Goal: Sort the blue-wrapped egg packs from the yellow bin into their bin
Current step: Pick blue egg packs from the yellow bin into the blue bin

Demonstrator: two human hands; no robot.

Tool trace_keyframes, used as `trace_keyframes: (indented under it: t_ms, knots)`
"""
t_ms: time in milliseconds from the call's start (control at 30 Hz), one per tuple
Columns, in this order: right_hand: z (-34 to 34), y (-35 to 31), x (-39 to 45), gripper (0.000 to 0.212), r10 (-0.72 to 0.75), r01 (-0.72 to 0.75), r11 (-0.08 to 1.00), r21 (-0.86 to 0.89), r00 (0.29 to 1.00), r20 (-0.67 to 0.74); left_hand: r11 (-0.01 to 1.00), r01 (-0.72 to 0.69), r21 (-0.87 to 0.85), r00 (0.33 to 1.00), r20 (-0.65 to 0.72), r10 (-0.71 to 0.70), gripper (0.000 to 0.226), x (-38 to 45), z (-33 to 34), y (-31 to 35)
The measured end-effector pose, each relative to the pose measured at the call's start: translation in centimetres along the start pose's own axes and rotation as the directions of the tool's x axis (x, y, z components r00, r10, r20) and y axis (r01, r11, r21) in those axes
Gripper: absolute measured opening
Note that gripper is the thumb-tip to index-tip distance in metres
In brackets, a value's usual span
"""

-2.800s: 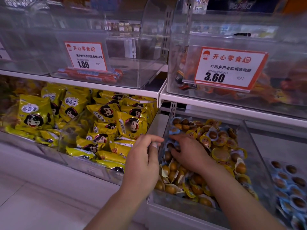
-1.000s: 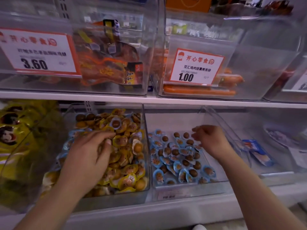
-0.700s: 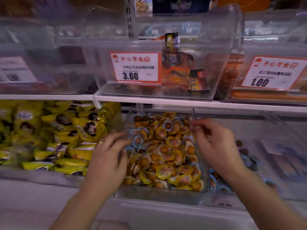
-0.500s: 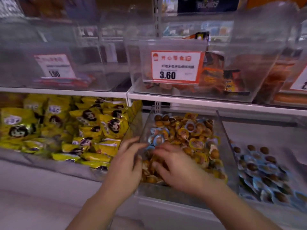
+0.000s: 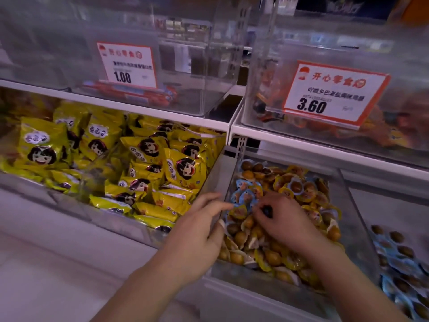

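My right hand (image 5: 282,223) lies inside the clear plastic bin of yellow-wrapped egg packs (image 5: 348,205) on the lower shelf, palm down on the heap, its fingers (image 5: 260,211) curled in toward the left side of the pile; something small and dark shows between the fingertips, but I cannot tell whether I am pinching a pack or only touching it. Just beyond those fingertips, against the bin's left wall, sits a small cluster of blue-wrapped egg packs (image 5: 246,194), mixed in among the yellow-wrapped egg packs (image 5: 299,189) that fill the rest of the bin. My left hand (image 5: 197,238) rests at the bin's front left corner, fingers relaxed and slightly spread, the longest ones reaching over the left wall toward the blue cluster, holding nothing. At the far right edge, in the neighbouring clear bin (image 5: 362,219), lie more blue-wrapped packs with dark brown eggs (image 5: 399,249), well apart from both hands. To the left of the yellow bin, a wide clear bin holds yellow foil snack bags printed with a cartoon face (image 5: 183,168). On the shelf above stand two clear bins, one with a white-and-orange price card reading 1.00 (image 5: 127,65), the other with a card reading 3.60 (image 5: 334,94).
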State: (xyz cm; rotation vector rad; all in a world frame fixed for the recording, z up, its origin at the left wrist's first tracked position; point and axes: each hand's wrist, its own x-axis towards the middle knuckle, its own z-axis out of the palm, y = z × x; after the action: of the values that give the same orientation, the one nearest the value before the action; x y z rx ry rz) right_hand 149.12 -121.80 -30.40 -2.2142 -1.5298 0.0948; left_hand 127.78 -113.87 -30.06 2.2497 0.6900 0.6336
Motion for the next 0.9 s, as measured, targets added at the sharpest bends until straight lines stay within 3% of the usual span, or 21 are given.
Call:
trace_keyframes:
  t_ms: [100, 233, 433, 667, 900]
  knots:
    - [0.9, -1.2, 0.5, 0.022, 0.001, 0.0, 0.999, -0.049, 1.0, 0.011, 1.0, -0.005, 0.017, 1.0, -0.013, 0.005, 0.037, 0.0, 0.1, 0.1]
    - [1.9, -3.3, 1.2, 0.046, 0.002, 0.016, 0.997, -0.08, 0.975, 0.222, 0.999, -0.01, 0.032, 1.0, -0.028, 0.01, 0.038, 0.1, 0.6, 0.3]
    - [1.7, -5.1, 1.2, 0.091, 0.068, 0.028, 0.974, -0.223, 0.909, 0.412, 0.999, -0.022, 0.038, 0.999, -0.038, 0.024, 0.042, 0.4, 0.9, 0.2]
    - [0.5, -4.8, 2.1, 0.068, 0.063, 0.003, 0.989, -0.15, 0.898, 0.436, 0.999, -0.028, 0.027, 0.999, -0.046, 0.029, 0.041, 0.5, 1.2, 0.1]
    - [1.5, -5.3, 2.1, 0.056, 0.062, 0.136, 0.907, -0.399, 0.893, 0.445, 0.998, -0.038, 0.052, 0.999, -0.036, 0.04, 0.04, 0.7, 1.4, -0.1]
